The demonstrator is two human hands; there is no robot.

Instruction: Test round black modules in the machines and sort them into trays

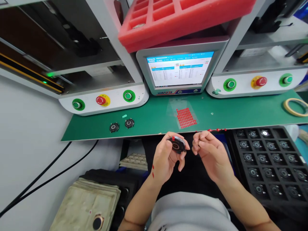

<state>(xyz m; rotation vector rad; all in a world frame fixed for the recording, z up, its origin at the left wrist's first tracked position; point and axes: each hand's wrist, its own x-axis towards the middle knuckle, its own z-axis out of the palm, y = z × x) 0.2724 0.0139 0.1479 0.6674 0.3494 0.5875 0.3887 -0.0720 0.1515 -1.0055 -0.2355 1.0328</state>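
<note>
My left hand (166,157) is closed around a round black watch body (177,145), its back with the sensor ring turned up. A small red sticker shows at the watch's upper left edge, by my thumb. Close by on the right, my right hand (209,154) has its thumb and fingers pinched together; whatever lies between them is hidden or too small to make out. Beyond both hands, a clear sheet of red stickers (186,118) lies on the green bench (154,112). Two more watch bodies (114,127) rest on the bench to the left.
A black tray (261,165) of watch bodies stands at right. Behind are a monitor (180,70), a red foam tray (187,25) and machine panels with buttons (103,100). A tape roll (295,107) lies far right. Stacked pale trays (89,205) sit lower left.
</note>
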